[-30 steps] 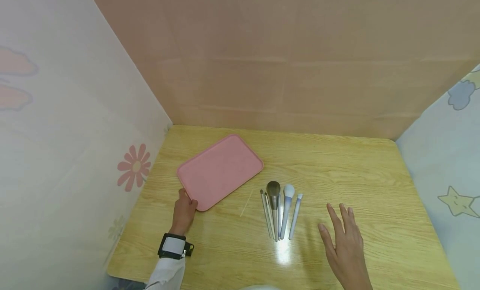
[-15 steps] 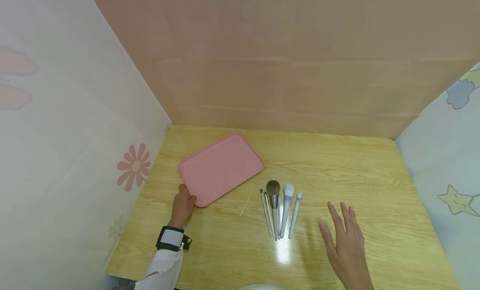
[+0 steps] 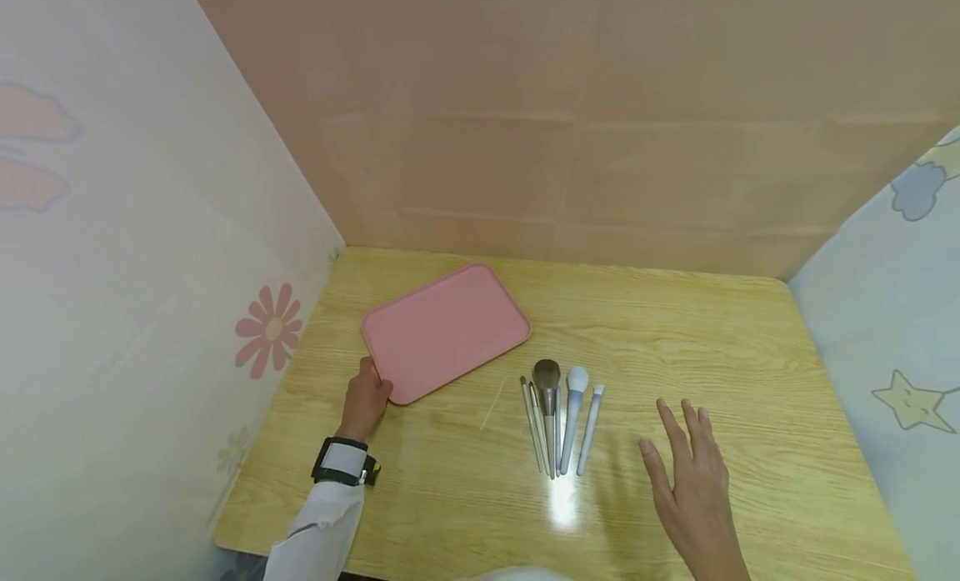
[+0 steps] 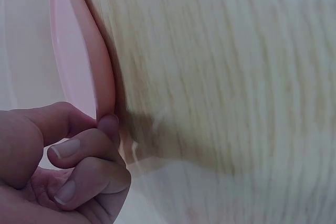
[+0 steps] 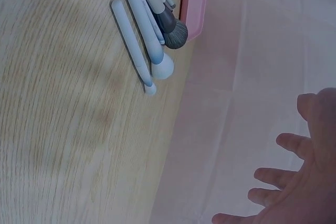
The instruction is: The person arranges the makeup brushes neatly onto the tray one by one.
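Tray point(image 3: 447, 331) pinched by L hand point(image 3: 365, 403), brushes point(image 3: 550, 403) btwn, R hand point(image 3: 694, 487) spread

L hand point(image 4: 86, 169) pinches rim of pink tray point(image 4: 102, 72), w/ wood-grain tbl point(image 4: 210, 77) alongside.

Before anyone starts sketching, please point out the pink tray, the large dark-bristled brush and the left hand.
Pink tray point(image 3: 446, 333): head view, on the middle of its bare surface.
Large dark-bristled brush point(image 3: 548, 406): head view, on the collar below the bristles.
Left hand point(image 3: 364, 403): head view, on the back of the hand.
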The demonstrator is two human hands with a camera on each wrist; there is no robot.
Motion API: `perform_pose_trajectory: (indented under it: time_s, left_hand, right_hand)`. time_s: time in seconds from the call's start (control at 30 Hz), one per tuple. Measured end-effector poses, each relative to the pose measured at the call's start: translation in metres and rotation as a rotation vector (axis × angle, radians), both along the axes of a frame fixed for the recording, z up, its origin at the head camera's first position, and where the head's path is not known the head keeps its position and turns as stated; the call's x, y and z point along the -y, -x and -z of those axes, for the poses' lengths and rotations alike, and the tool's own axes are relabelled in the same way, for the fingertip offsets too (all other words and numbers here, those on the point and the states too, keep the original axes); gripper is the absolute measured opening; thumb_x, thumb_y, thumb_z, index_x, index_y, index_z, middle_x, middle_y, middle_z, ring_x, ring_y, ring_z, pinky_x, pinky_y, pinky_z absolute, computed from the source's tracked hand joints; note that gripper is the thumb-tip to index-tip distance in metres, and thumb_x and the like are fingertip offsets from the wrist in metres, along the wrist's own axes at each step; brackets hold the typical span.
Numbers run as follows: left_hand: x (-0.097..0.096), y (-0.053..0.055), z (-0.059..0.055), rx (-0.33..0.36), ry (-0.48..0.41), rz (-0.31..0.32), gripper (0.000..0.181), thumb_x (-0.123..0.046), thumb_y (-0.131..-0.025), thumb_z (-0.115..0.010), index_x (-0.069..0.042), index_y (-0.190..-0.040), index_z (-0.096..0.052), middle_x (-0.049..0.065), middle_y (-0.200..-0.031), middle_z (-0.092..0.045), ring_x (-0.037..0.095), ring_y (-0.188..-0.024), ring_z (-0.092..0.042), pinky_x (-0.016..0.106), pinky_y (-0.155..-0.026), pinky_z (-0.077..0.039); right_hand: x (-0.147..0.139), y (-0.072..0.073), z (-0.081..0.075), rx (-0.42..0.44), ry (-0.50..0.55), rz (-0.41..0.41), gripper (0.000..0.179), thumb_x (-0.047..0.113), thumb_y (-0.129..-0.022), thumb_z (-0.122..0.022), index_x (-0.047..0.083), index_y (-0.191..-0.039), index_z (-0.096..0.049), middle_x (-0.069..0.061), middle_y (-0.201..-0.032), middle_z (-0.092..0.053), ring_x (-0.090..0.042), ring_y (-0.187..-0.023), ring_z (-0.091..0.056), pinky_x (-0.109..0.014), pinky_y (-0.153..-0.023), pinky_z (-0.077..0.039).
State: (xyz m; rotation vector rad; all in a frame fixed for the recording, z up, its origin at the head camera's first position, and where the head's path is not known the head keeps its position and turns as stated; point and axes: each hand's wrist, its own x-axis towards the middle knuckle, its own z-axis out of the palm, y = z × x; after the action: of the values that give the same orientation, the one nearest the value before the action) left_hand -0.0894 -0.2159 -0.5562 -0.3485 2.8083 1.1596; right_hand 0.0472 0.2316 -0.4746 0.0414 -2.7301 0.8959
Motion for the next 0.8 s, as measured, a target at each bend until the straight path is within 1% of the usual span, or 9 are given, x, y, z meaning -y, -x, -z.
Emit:
perform_pose_trajectory:
  time_s: [0.13,0.27,0.33,0.43,0.47,0.53,0.6,0.7,0.8]
  left_hand:
    - [-0.0004,0.0021,-0.003,0.002,-0.004,0.005,0.056,-0.004,-0.09,-0.054,0.01,-0.141,-0.035,0.004,-0.07,-0.049,0.016,-0.058,-0.045,0.028,-0.053,-0.033]
    - [0.0001,0.0028,-0.0027,0.014,0.004,0.001,0.057,-0.005,-0.09,-0.053,0.009,-0.142,-0.035,0.004,-0.069,-0.049,0.016,-0.059,-0.045,0.029,-0.053,-0.034]
    - [0.0004,0.0021,-0.0026,0.024,0.02,-0.001,0.058,-0.008,-0.091,-0.053,0.01,-0.143,-0.033,0.008,-0.073,-0.054,0.018,-0.063,-0.048,0.03,-0.056,-0.036]
    - [0.0008,-0.0001,-0.0018,0.063,0.042,-0.008,0.063,-0.014,-0.095,-0.053,0.009,-0.147,-0.027,0.014,-0.082,-0.061,0.02,-0.066,-0.052,0.031,-0.058,-0.039]
    - [0.0009,-0.0011,-0.0017,0.077,0.048,-0.009,0.065,-0.016,-0.095,-0.053,0.009,-0.148,-0.026,0.014,-0.083,-0.062,0.019,-0.066,-0.052,0.031,-0.058,-0.04]
    - [0.0003,-0.0032,-0.0017,0.092,0.051,-0.002,0.068,-0.017,-0.095,-0.056,0.01,-0.148,-0.024,0.014,-0.08,-0.064,0.018,-0.062,-0.053,0.03,-0.054,-0.039]
    - [-0.0014,-0.0053,-0.0022,0.102,0.031,0.0,0.07,-0.014,-0.092,-0.058,0.009,-0.148,-0.024,0.01,-0.072,-0.06,0.016,-0.056,-0.05,0.029,-0.05,-0.037]
    - [-0.0047,-0.0064,-0.0023,0.075,-0.008,0.007,0.07,-0.004,-0.086,-0.06,0.013,-0.144,-0.025,0.005,-0.066,-0.054,0.014,-0.052,-0.046,0.027,-0.048,-0.035]
    - [-0.0085,-0.0072,-0.0019,0.067,-0.034,-0.013,0.07,0.001,-0.085,-0.059,0.013,-0.144,-0.024,0.006,-0.071,-0.052,0.015,-0.057,-0.046,0.027,-0.052,-0.036]
  right_hand:
    - [0.0003,0.0003,-0.0015,0.009,0.014,-0.003,0.058,0.022,-0.1,-0.056,0.014,-0.153,-0.033,-0.027,-0.159,-0.022,-0.049,-0.149,-0.01,-0.082,-0.1,-0.015]
    - [0.0026,0.0008,-0.0017,0.012,0.028,-0.006,0.058,0.022,-0.1,-0.056,0.015,-0.154,-0.033,-0.027,-0.159,-0.022,-0.05,-0.149,-0.011,-0.082,-0.101,-0.014]
    - [0.0039,0.0009,-0.0019,0.01,0.033,-0.008,0.058,0.022,-0.1,-0.056,0.015,-0.153,-0.034,-0.027,-0.159,-0.023,-0.05,-0.148,-0.011,-0.081,-0.101,-0.014]
    - [0.0054,0.0007,-0.0017,0.013,0.034,-0.01,0.058,0.022,-0.1,-0.055,0.015,-0.153,-0.034,-0.027,-0.159,-0.023,-0.05,-0.149,-0.011,-0.081,-0.102,-0.014]
    - [0.0058,0.0006,-0.0015,0.014,0.035,-0.01,0.058,0.022,-0.1,-0.056,0.015,-0.153,-0.034,-0.027,-0.158,-0.023,-0.05,-0.148,-0.011,-0.081,-0.102,-0.014]
    - [0.0065,0.0004,-0.0012,0.016,0.035,-0.009,0.058,0.022,-0.1,-0.055,0.015,-0.153,-0.034,-0.028,-0.158,-0.024,-0.05,-0.148,-0.011,-0.081,-0.101,-0.014]
    - [0.0068,0.0002,-0.0011,0.015,0.038,-0.004,0.057,0.022,-0.1,-0.056,0.014,-0.153,-0.035,-0.029,-0.157,-0.024,-0.05,-0.148,-0.012,-0.082,-0.101,-0.014]
    - [0.0073,-0.0006,-0.0012,0.019,0.044,0.003,0.057,0.022,-0.1,-0.055,0.013,-0.153,-0.035,-0.03,-0.156,-0.026,-0.051,-0.148,-0.012,-0.082,-0.1,-0.014]
    - [0.0079,-0.0017,-0.0017,0.031,0.055,0.006,0.058,0.023,-0.101,-0.055,0.012,-0.153,-0.033,-0.031,-0.155,-0.026,-0.051,-0.148,-0.012,-0.081,-0.101,-0.014]
